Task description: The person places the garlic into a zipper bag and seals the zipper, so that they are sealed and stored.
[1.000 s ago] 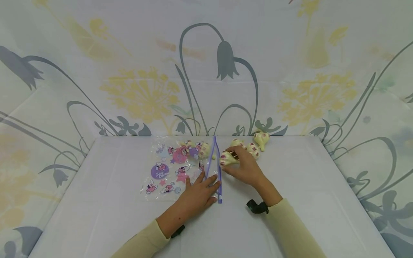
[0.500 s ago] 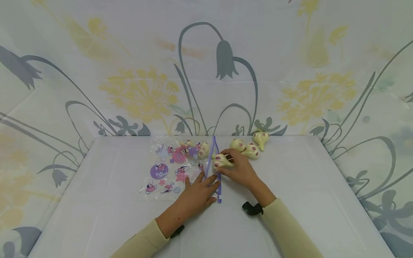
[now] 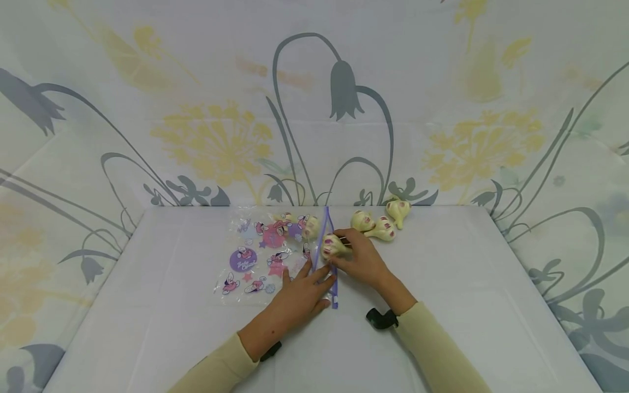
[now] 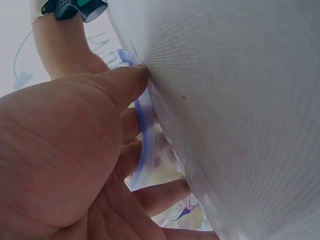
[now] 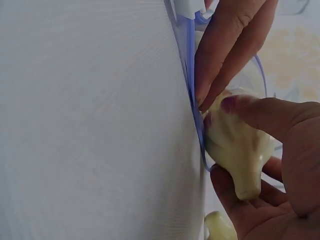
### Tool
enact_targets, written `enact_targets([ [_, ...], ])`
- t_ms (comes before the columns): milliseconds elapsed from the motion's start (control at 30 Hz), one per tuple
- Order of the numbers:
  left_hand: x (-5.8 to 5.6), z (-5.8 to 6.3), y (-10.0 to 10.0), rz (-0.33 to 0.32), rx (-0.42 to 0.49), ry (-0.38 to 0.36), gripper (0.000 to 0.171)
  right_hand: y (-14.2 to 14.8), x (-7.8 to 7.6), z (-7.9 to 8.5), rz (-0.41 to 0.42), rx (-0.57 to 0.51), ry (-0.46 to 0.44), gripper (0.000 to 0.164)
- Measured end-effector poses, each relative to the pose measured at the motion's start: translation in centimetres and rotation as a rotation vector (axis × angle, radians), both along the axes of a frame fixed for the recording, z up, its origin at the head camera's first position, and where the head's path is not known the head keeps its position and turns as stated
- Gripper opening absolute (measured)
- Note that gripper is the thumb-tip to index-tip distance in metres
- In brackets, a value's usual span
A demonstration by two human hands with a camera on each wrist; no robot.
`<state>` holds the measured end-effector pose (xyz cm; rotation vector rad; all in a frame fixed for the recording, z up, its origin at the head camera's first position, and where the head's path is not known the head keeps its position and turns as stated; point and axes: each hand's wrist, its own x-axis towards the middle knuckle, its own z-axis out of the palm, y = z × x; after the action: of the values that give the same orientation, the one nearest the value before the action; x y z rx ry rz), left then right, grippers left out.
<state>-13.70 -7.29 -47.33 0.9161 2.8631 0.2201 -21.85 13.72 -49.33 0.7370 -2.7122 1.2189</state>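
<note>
In the head view my right hand (image 3: 365,259) pinches a cream garlic bulb (image 3: 332,247) with purple patches, at the mouth of a clear zip bag (image 3: 236,289). In the right wrist view, thumb and fingers sit around this garlic bulb (image 5: 241,142), its stem pointing toward the palm, beside the purple zip strip (image 5: 191,65). My left hand (image 3: 297,297) lies over the bag near its mouth, fingers spread and pressing on it. In the left wrist view the thumb touches the table by the purple strip (image 4: 146,117). Cream bulbs (image 3: 310,226) show through the printed bag.
Several more garlic bulbs lie right of the bag: one (image 3: 362,220) near the mouth, one (image 3: 383,229) next to it, and one (image 3: 398,211) at the back edge. The white table (image 3: 472,273) meets a flower-printed cloth (image 3: 432,82) behind.
My right hand has moved left with the garlic bulb, from right of the bag to its mouth between the purple strips. The left hand has stayed in place.
</note>
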Motion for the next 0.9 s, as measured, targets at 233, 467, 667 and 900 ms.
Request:
enact_targets([
  [233,0.0,0.0,-0.1,0.005,-0.009,-0.001,0.056,-0.4,-0.1,0.3,0.017,-0.034,-0.013,0.050],
  [467,-0.1,-0.1,-0.1,0.006,-0.013,0.008,0.056,-0.8,-0.5,0.3,-0.020,-0.011,0.021,0.048],
  [667,-0.2,-0.2,0.0,0.010,-0.020,0.003,0.056,-1.1,-0.9,0.3,-0.032,-0.018,0.002,0.049],
  [900,-0.1,-0.1,0.2,0.007,-0.034,0.004,0.057,-1.5,-1.5,0.3,-0.045,-0.045,-0.008,0.046],
])
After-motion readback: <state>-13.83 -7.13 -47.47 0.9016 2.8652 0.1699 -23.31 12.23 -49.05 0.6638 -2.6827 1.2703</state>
